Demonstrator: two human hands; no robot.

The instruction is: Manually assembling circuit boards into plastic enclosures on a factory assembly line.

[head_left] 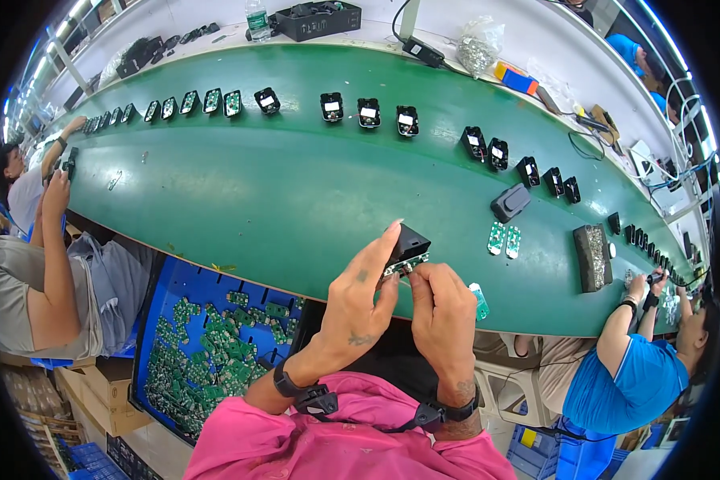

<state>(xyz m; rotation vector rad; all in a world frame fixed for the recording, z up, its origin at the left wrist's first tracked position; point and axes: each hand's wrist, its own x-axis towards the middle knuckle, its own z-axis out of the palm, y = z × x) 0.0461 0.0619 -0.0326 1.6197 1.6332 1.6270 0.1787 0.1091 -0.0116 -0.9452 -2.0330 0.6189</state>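
My left hand [357, 294] is wrapped around a small black plastic housing [412, 242], tilted above the table's near edge. A green circuit board [409, 266] sits at the housing's lower side, facing me. My right hand [442, 310] has its thumb and index finger pinched at the board's right end; what lies between those fingertips is too small to make out. Beside the right hand, another green board [478, 301] lies at the table edge. Farther right are two loose boards [505, 240] and a black housing [510, 202].
Open black housings [368, 113] stand in a long row across the green table [296, 184]. A blue bin [164, 320] of circuit boards is below left. A dark block [592, 258] lies at right. Co-workers sit left [24, 280] and right [632, 376].
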